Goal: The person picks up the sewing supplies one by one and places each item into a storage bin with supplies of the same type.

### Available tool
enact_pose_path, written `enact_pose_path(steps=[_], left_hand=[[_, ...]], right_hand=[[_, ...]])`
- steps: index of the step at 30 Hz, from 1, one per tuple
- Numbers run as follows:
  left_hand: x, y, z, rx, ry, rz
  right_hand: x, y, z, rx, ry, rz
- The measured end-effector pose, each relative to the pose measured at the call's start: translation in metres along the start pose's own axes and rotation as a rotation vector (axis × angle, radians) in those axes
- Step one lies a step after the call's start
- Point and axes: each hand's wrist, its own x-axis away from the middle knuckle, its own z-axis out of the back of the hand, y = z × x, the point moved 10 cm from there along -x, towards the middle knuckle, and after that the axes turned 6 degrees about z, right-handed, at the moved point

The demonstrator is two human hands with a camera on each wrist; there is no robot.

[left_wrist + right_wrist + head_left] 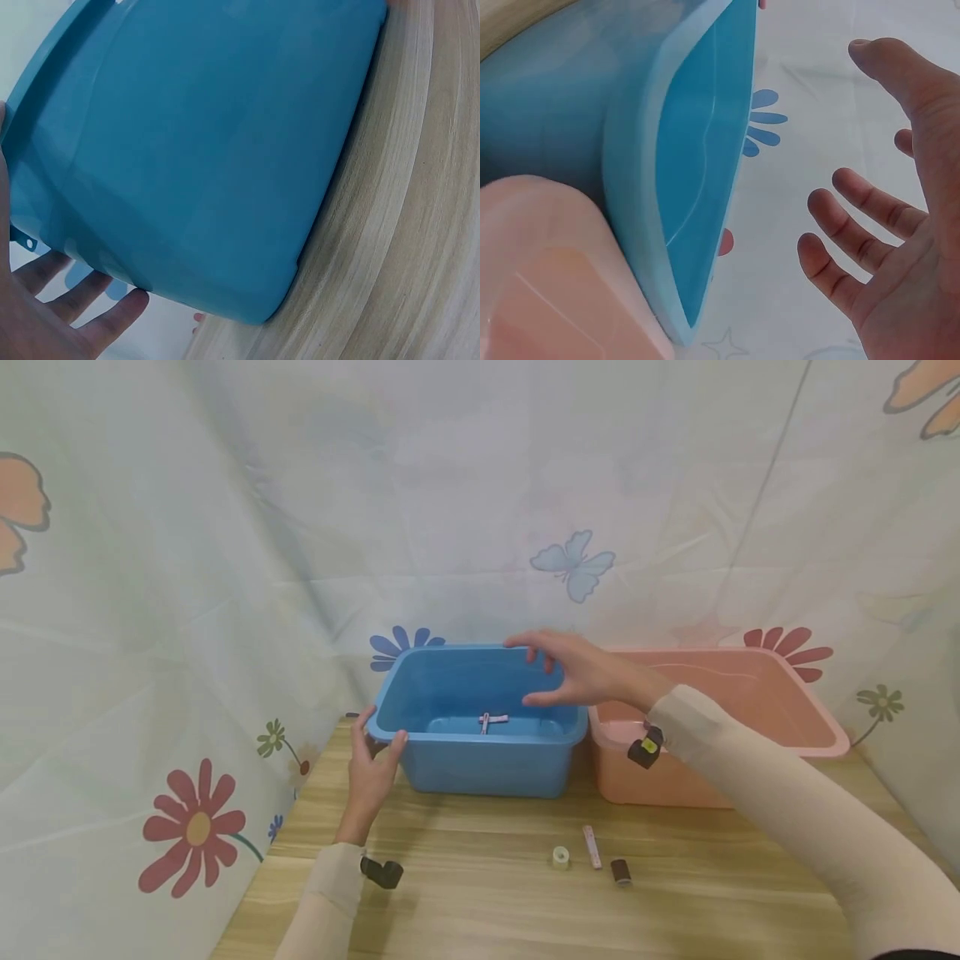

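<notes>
My left hand point(372, 777) holds the left corner of a blue plastic bin point(487, 768), thumb at the front rim and fingers along the left end. In the left wrist view, its fingers point(112, 322) lie against the bin's outer wall. My right hand point(577, 670), holding nothing, hovers over the bin's right end with fingers spread and loosely bent. The right wrist view shows its thumb and fingertips apart from the blue rim. Inside the blue bin, two slim pinkish-white strips point(492, 720) lie crossed on the bottom.
A pink bin point(810, 727) stands beside the blue one, partly behind my right forearm. On the wooden table point(465, 877) in front lie a small pale ring-shaped roll point(560, 858), a pinkish-white strip point(592, 847) and a small dark brown piece point(621, 872). A patterned curtain point(450, 527) hangs behind.
</notes>
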Motion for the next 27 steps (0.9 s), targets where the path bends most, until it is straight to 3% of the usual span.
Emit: enact_pose_path(steps=[27], left_hand=[[0.0,0.002,0.0,-0.014,0.016,0.006]], right_hand=[[0.042,-0.011,-0.004,-0.019,0.082,-0.014]])
